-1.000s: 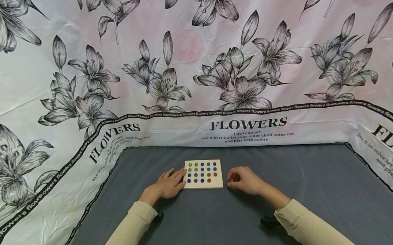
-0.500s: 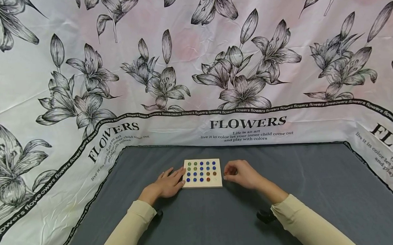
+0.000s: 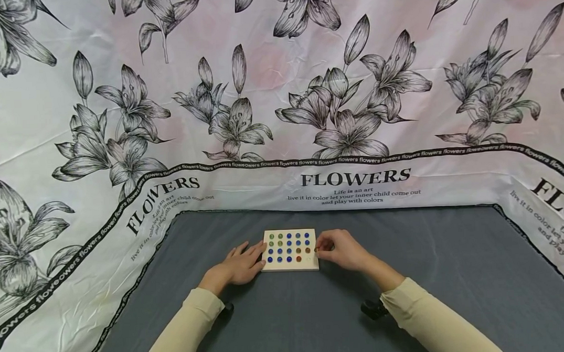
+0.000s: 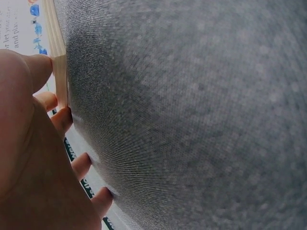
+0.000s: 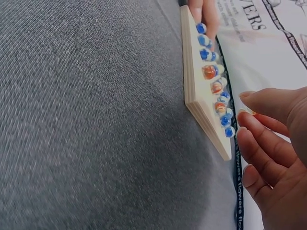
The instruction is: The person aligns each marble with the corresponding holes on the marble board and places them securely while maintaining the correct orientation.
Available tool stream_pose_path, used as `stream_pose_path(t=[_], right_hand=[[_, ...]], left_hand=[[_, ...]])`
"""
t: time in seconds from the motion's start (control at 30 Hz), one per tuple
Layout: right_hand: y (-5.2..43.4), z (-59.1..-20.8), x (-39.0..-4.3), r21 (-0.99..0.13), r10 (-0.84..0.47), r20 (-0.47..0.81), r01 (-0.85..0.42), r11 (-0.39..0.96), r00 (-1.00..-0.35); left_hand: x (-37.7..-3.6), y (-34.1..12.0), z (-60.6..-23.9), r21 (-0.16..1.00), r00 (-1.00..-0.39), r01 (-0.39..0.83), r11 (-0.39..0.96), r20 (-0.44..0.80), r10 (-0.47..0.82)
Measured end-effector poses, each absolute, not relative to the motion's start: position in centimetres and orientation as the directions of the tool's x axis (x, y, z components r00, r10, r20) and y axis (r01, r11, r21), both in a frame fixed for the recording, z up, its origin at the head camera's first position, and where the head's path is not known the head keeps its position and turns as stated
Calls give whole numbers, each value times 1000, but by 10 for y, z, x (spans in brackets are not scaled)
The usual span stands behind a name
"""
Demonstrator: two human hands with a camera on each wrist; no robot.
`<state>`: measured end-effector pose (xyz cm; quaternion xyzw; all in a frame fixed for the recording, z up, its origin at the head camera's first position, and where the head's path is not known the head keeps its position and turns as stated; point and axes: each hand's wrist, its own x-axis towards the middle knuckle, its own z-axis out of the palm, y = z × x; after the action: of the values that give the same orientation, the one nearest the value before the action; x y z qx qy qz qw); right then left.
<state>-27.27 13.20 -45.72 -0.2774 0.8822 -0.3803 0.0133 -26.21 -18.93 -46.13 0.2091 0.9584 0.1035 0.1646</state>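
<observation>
A pale wooden board (image 3: 314, 264) lies on the grey cloth, bearing rows of glass marbles (image 3: 289, 243) in blue, green and orange-red. At its front right corner is a bare pit (image 3: 308, 258). My left hand (image 3: 241, 265) rests at the board's left side, fingers spread; in the left wrist view its thumb (image 4: 41, 69) touches the edge near a corner. My right hand (image 3: 344, 250) is at the board's right edge, thumb and forefinger pinching a small marble (image 3: 316, 250), mostly hidden. In the right wrist view only a yellowish sliver shows between those fingertips.
Grey cloth (image 3: 288, 312) covers the table around the board. Behind it hangs a white flower-printed cloth (image 3: 244, 185). A dark wrist device (image 3: 374, 309) sits under the right sleeve.
My right hand has moved left, from beside the board to its right edge, with thumb and forefinger still together. My left hand and the board have stayed in place.
</observation>
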Motion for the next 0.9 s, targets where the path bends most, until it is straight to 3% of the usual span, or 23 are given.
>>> stream_pose_path(t=[0.9], right_hand=[[115, -472, -272, -685, -547, 180, -503, 527, -818]], left_hand=[[-263, -190, -462, 277, -861, 360, 891, -269, 431]])
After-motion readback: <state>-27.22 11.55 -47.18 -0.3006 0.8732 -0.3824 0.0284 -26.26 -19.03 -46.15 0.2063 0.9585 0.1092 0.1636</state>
